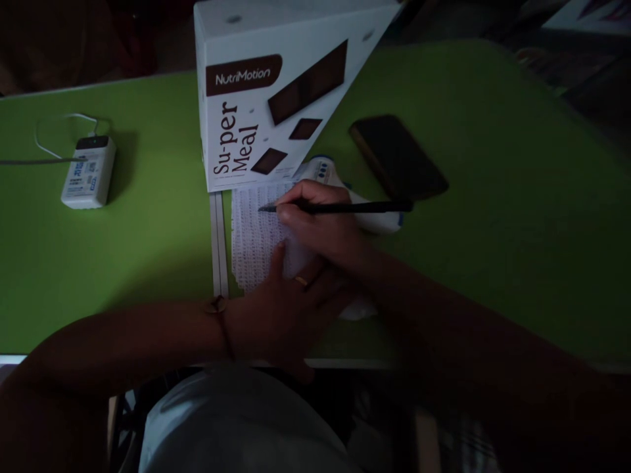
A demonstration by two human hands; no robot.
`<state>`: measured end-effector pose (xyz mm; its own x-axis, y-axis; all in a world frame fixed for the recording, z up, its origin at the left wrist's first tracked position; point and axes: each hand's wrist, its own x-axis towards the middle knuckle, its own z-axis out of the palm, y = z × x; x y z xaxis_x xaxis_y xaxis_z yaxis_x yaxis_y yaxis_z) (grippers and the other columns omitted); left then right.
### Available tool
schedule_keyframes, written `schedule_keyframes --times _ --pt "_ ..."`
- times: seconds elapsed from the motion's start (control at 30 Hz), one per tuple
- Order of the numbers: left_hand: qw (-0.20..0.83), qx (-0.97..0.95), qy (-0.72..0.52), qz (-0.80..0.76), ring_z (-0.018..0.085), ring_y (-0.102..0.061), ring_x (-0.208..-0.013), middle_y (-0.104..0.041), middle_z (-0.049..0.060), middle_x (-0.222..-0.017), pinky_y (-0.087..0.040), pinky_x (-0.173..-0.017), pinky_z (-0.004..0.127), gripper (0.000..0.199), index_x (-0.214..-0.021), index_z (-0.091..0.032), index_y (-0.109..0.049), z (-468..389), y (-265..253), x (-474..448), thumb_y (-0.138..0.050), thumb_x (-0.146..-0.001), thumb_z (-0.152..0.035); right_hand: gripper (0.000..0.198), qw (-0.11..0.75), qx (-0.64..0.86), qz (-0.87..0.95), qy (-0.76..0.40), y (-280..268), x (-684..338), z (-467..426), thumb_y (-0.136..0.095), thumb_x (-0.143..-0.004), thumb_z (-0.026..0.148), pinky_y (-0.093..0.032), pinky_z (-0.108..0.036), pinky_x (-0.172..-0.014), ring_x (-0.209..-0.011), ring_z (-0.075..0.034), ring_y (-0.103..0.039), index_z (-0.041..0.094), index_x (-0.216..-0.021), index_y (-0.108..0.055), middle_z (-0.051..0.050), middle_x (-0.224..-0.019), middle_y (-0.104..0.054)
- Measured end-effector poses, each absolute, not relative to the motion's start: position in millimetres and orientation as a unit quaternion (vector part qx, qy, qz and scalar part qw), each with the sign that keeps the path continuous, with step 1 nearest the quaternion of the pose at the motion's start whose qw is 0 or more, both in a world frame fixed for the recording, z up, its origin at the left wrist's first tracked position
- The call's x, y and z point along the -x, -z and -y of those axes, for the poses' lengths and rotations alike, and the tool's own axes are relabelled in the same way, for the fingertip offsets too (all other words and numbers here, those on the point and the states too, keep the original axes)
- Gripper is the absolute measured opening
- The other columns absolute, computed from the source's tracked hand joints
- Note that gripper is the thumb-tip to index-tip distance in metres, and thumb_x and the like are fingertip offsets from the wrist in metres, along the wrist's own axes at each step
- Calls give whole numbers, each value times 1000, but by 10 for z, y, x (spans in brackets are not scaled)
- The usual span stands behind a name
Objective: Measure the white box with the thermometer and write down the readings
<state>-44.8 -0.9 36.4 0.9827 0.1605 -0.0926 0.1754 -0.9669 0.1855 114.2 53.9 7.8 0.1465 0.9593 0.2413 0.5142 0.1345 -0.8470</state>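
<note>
My right hand (320,213) is closed around a slim black pen (365,207), its tip resting on a sheet of paper (251,236) covered in dense rows of small writing. Across the lower part of the sheet lies my left hand (300,295), flat with its fingers spread and a ring on one finger; it holds nothing. A pale strip like a ruler (218,249) runs along the sheet's left edge. Partly behind my right hand is a white and blue object (323,167), perhaps a tube or bottle, whose kind I cannot make out.
A large white NutriMotion box (236,39) stands just beyond the paper. To its right a dark phone (399,154) lies on the green table (517,230). At left sits a white charger-like block (89,174) with cables. The light is dim.
</note>
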Motion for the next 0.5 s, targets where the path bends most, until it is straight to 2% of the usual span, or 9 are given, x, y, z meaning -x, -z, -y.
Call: schedule_keyframes --times 0.2,0.4,0.5 --pt "97 -990 50 -87 47 -7 -158 -17 23 -171 -17 -119 79 125 -163 -6 -23 6 -376 449 -82 -70 -65 11 460 619 583 -253 -81 -1150 -546 -63 -82 27 -55 -42 -71 -77 -25 -66 30 -72 -61 -2 -72 -68" --pt "89 -992 40 -86 45 -9 -157 -18 24 -171 -14 -119 79 127 -163 -6 -23 15 -329 452 -82 -68 -66 2 488 609 586 -216 -78 -1105 -563 -59 -70 27 -52 -40 -66 -68 -23 -63 27 -68 -60 -2 -68 -68" --pt "89 -992 36 -86 46 -8 -157 -18 23 -171 -15 -119 80 125 -163 -6 -23 15 -333 448 -81 -69 -66 3 489 610 587 -209 -84 -1089 -564 -58 -69 26 -50 -38 -64 -65 -22 -61 27 -66 -58 -1 -66 -66"
